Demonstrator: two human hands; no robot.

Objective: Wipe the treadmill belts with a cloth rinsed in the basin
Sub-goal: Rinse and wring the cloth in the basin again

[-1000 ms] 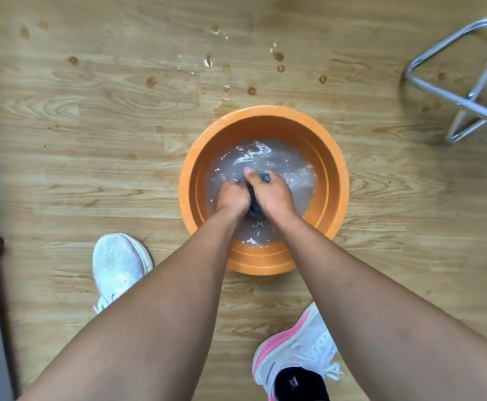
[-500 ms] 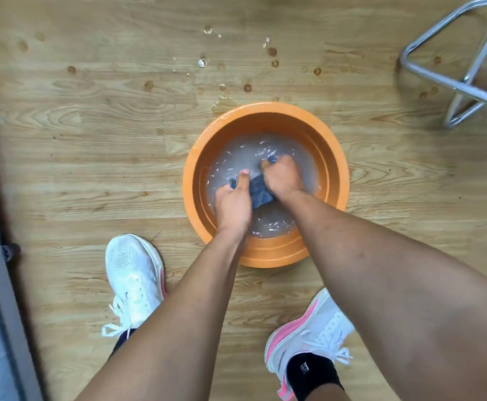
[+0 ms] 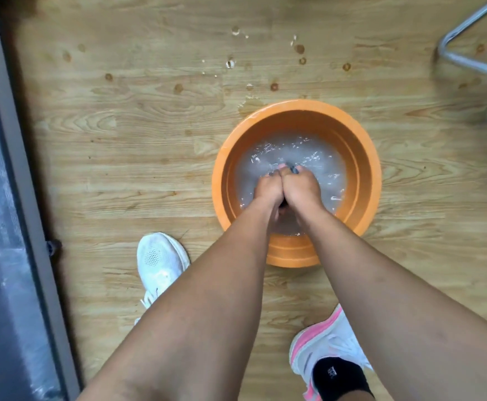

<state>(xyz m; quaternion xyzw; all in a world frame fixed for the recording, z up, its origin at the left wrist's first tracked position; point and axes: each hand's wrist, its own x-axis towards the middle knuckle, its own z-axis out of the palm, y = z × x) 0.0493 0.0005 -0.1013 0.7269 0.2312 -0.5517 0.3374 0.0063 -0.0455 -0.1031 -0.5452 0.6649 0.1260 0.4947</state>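
Note:
An orange basin (image 3: 363,157) of cloudy water stands on the wooden floor. Both my hands are down in the water, pressed side by side. My left hand (image 3: 268,188) and my right hand (image 3: 303,188) are curled round a dark blue cloth (image 3: 293,169). Only a small dark tip of the cloth shows between my fingertips; the rest is hidden inside my fists. The water ripples around my hands.
A grey treadmill edge (image 3: 8,198) runs down the left side. A chrome tube frame (image 3: 473,65) stands at the top right. Water drops (image 3: 230,63) spot the floor beyond the basin. My white shoes (image 3: 161,259) stand on the floor near the basin.
My hands were apart with the cloth stretched between them; now they are pressed together, bunching the cloth out of sight. The view has shifted left, showing more of the treadmill edge.

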